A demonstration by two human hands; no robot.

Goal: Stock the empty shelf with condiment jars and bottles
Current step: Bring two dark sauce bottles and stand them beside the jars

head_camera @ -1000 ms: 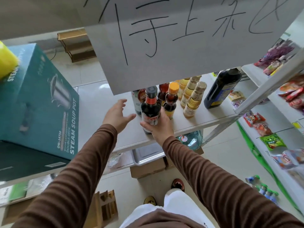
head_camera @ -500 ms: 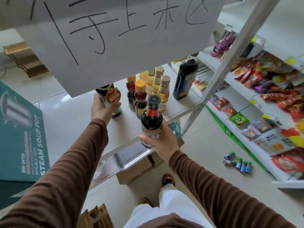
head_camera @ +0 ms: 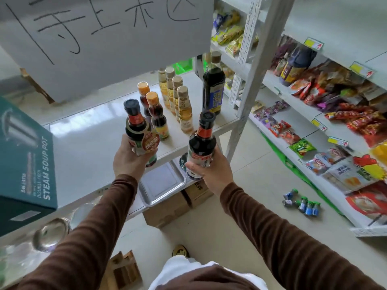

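Two dark bottles are being carried, the left hand (head_camera: 127, 162) gripping one bottle (head_camera: 139, 132), the right hand (head_camera: 211, 172) another (head_camera: 201, 145); seven bottles are still waiting on the shelf (head_camera: 88, 143) beyond.

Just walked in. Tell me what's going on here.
A person is stocking condiments. The left hand grips a dark sauce bottle with a round tag, the right hand another dark bottle, both lifted off the white shelf. Orange-capped bottles, pale bottles and a tall dark bottle stand there.
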